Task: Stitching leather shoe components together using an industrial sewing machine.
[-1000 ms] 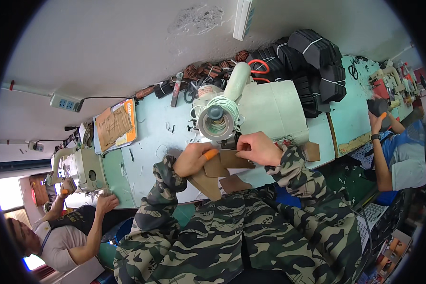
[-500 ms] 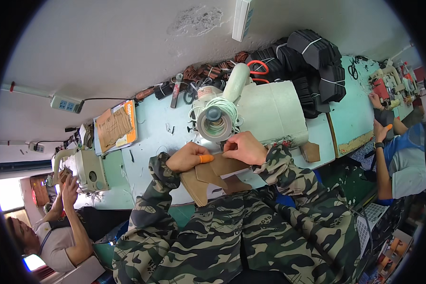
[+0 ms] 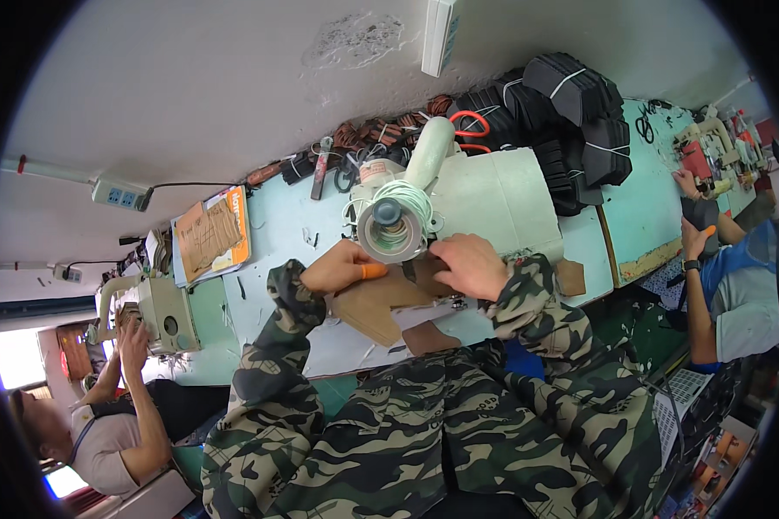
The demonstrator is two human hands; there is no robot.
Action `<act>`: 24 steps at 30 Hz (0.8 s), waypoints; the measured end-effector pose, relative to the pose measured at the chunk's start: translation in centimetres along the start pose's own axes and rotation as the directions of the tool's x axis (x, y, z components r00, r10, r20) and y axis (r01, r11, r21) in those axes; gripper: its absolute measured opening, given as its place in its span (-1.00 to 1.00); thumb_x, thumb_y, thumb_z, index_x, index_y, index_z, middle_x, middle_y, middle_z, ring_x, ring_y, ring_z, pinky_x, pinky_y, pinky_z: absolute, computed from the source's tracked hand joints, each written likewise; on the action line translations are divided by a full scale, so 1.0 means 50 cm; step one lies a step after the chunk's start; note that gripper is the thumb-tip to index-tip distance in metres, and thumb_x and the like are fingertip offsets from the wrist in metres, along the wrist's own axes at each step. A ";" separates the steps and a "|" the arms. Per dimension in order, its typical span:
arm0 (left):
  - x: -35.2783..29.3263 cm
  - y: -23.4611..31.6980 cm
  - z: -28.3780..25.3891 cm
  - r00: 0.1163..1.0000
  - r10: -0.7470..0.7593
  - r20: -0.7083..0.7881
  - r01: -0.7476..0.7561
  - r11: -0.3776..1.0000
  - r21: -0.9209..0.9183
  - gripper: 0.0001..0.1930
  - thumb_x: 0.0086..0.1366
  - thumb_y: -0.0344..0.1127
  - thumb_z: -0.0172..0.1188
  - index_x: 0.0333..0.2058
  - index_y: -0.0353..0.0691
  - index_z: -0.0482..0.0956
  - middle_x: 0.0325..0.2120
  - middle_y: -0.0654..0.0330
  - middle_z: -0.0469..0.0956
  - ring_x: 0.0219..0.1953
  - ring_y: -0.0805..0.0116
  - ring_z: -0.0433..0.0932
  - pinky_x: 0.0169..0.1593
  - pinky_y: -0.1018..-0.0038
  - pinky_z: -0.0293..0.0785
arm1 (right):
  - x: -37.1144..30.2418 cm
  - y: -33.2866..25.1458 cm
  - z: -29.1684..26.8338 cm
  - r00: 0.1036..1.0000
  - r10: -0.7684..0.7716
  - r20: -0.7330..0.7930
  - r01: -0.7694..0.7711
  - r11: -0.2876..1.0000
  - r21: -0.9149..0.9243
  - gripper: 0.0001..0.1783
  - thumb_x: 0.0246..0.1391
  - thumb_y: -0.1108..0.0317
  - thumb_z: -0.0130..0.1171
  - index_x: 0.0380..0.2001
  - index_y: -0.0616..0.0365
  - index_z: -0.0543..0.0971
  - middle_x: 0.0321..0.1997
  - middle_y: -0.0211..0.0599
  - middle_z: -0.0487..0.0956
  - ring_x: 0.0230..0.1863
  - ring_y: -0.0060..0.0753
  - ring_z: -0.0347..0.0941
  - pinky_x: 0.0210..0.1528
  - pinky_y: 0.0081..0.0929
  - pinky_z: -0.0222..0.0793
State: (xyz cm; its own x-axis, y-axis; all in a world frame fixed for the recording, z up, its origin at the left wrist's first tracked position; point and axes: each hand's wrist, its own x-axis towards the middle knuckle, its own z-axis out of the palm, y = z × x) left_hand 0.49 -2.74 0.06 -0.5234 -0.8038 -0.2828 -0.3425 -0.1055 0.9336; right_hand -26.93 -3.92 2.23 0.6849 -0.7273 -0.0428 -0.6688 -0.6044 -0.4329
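A flat brown leather-like piece lies in front of the sewing machine, its far edge under the machine head. My left hand, with an orange cover on one finger, is closed on its far left edge. On the other side of the machine head, my right hand has its fingers bent and pressed together on the right part of the brown material. The fingertips of that hand are partly hidden beside the machine head. Another brown piece rests nearer me, by the table's front edge.
Black bundled pads are stacked behind the machine at the right. A red-handled tool lies on the table, with papers and a cardboard piece farther left. People work at both sides. One brown piece sits right of the machine.
The brown material has turned and shifted under the machine head. My right hand has moved slightly right and toward me; my left hand has moved slightly up. The nearer brown piece is more exposed.
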 end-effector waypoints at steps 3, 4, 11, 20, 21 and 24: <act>-0.020 0.001 0.018 0.985 -0.152 -0.083 0.156 0.987 0.044 -0.82 0.25 -0.31 0.27 -0.32 -0.34 0.69 -0.48 0.19 0.65 -0.41 0.56 0.53 -0.27 0.51 0.49 | -0.011 0.053 -0.016 0.994 -0.006 0.108 -0.034 0.931 0.364 -0.70 -0.10 0.27 0.33 -0.33 0.25 0.58 -0.42 -0.08 0.60 -0.39 -0.07 0.52 -0.30 -0.30 0.41; -0.024 -0.006 0.018 0.984 -0.154 -0.091 0.159 0.987 0.040 -0.82 0.25 -0.31 0.27 -0.32 -0.34 0.69 -0.48 0.19 0.65 -0.41 0.56 0.53 -0.27 0.51 0.49 | -0.009 0.059 -0.034 0.994 -0.014 0.111 -0.028 0.931 0.364 -0.70 -0.10 0.27 0.33 -0.33 0.25 0.58 -0.42 -0.08 0.60 -0.39 -0.07 0.52 -0.30 -0.30 0.41; 0.025 0.021 0.040 0.988 0.126 -0.084 -0.090 0.936 0.342 -0.67 0.16 -0.29 0.30 -0.09 -0.26 0.58 -0.29 -0.01 0.63 -0.23 0.10 0.61 -0.11 0.32 0.49 | -0.018 0.103 -0.046 0.904 -0.200 0.378 -0.183 0.620 0.763 -0.71 -0.03 0.22 0.35 -0.35 0.23 0.60 -0.30 -0.18 0.59 -0.30 -0.38 0.48 -0.17 -0.48 0.39; -0.042 -0.013 0.055 0.954 -0.166 -0.250 0.215 0.960 0.180 -0.76 0.26 -0.24 0.25 -0.28 -0.35 0.63 -0.49 0.00 0.63 -0.50 0.29 0.58 -0.32 0.39 0.49 | -0.009 0.046 -0.061 0.814 0.152 -0.561 0.013 0.960 0.279 -0.67 -0.11 0.32 0.27 -0.19 0.07 0.58 -0.39 -0.14 0.53 -0.35 -0.02 0.48 -0.24 -0.16 0.40; -0.049 0.009 0.073 0.956 -0.162 -0.245 0.210 0.961 0.181 -0.76 0.26 -0.24 0.25 -0.28 -0.35 0.63 -0.49 0.00 0.63 -0.50 0.29 0.58 -0.32 0.39 0.49 | -0.015 0.078 -0.079 0.815 0.083 -0.574 -0.058 0.996 0.062 -0.69 -0.13 0.33 0.24 -0.22 0.07 0.58 -0.31 -0.19 0.54 -0.28 -0.05 0.47 -0.22 -0.19 0.38; -0.050 0.071 0.131 0.912 -0.027 -0.409 0.094 0.985 0.145 -0.77 0.23 -0.30 0.29 -0.30 -0.41 0.63 -0.51 0.22 0.63 -0.47 0.52 0.49 -0.34 0.50 0.46 | -0.056 0.064 -0.042 0.884 0.115 -0.453 -0.198 0.970 -0.141 -0.49 -0.25 0.17 0.35 -0.17 0.14 0.54 -0.11 -0.20 0.52 -0.08 -0.08 0.43 -0.13 -0.18 0.33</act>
State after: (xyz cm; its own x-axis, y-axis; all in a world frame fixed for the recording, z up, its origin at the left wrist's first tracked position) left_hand -4.53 2.73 2.64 -0.1494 -0.9698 -0.1928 -0.4995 -0.0943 0.8612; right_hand -31.58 -4.52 2.87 0.3977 -0.8597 0.3207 -0.8252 -0.4879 -0.2845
